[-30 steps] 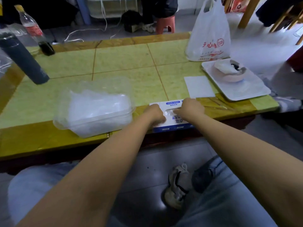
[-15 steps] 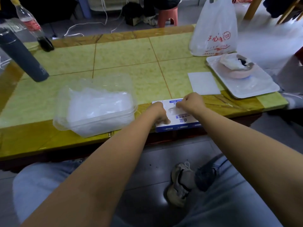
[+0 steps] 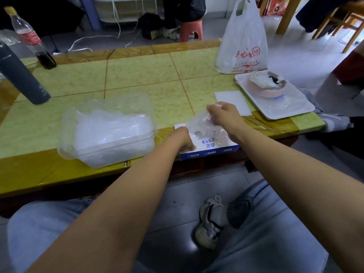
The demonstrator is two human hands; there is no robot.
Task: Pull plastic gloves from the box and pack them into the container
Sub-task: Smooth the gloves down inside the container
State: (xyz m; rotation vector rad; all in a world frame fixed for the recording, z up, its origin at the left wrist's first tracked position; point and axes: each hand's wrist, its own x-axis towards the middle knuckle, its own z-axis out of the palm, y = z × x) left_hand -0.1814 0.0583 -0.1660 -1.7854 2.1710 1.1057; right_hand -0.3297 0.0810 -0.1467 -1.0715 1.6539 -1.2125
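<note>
A flat white and blue glove box point(image 3: 214, 147) lies at the table's near edge. My left hand point(image 3: 182, 139) rests on its left end with curled fingers, holding it down. My right hand point(image 3: 222, 115) is raised above the box and pinches a thin clear plastic glove point(image 3: 198, 128) that hangs down to the box opening. To the left stands a clear plastic container point(image 3: 145, 134), open, heaped with several clear gloves point(image 3: 110, 129).
A dark flask point(image 3: 21, 79) and a cola bottle point(image 3: 33, 42) stand at the far left. A white plastic bag point(image 3: 243, 42), a white tray point(image 3: 291, 107) with a pink bowl point(image 3: 269, 89), and a white card point(image 3: 232, 101) lie at the right. A shoe is under the table.
My right hand has lifted off the box and drawn a clear glove up out of it. My left hand stays on the box.
</note>
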